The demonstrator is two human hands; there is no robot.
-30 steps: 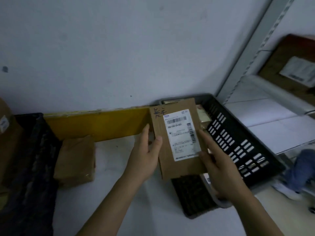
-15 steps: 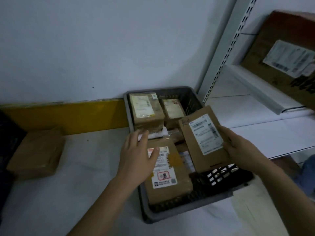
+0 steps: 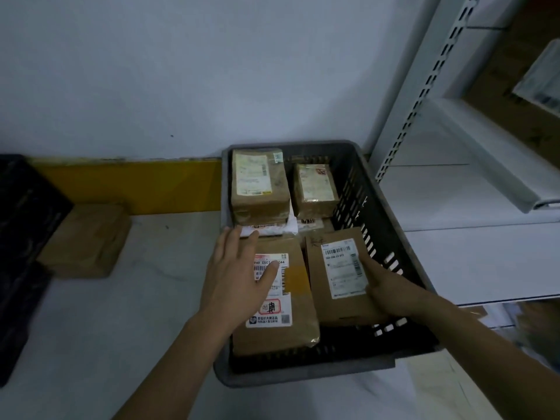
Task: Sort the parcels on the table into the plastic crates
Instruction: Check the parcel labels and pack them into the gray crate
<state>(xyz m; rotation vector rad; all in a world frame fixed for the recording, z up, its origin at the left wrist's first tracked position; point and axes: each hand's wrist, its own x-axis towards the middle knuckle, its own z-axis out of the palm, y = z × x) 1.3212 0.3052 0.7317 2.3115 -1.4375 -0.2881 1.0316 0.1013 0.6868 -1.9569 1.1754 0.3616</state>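
Note:
A dark grey plastic crate [image 3: 375, 189] stands on the white table against the wall, with several brown parcels in it. My right hand [image 3: 386, 286] grips a flat brown parcel with a white label [image 3: 339, 268] by its right edge and holds it low inside the crate's right side. My left hand [image 3: 239, 274] hovers open, fingers spread, over a larger taped parcel with a red-marked label [image 3: 291, 328] in the crate's near left. Two more parcels [image 3: 257, 183] [image 3: 315, 189] lie at the crate's far end.
One brown parcel [image 3: 88, 241] lies on the table at the left, beside a black crate [image 3: 21, 237] at the left edge. A yellow strip [image 3: 130, 186] runs along the wall. White metal shelving [image 3: 472, 192] stands to the right with a cardboard box on it.
My right hand has lowered the flat labelled parcel down into the crate's right side. My left hand, which let go of it a second ago, has stayed spread over the larger parcel.

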